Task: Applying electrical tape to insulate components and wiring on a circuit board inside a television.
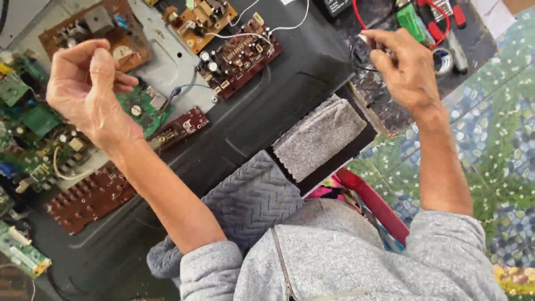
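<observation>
My left hand [89, 83] is raised over a heap of circuit boards at the left, its fingers curled against the thumb with nothing visible in them. Below it lie a green board [139, 108] and a small dark red board [181, 127]. My right hand [404, 64] is at the upper right, its fingertips pinched on a small dark part [361, 50] with thin black wires hanging from it. A red wire [359, 17] loops just above that hand. A brown board with white wires [239, 56] lies between my hands on a large black plastic cover [290, 83].
More green and brown boards [33, 145] crowd the left edge, and a long brown board [89, 198] lies lower left. A grey cloth [317, 136] rests on the cover. A green tool [411, 21], red-handled tools [446, 11] and a solder spool [443, 58] lie upper right. Patterned floor covering [490, 122] is at the right.
</observation>
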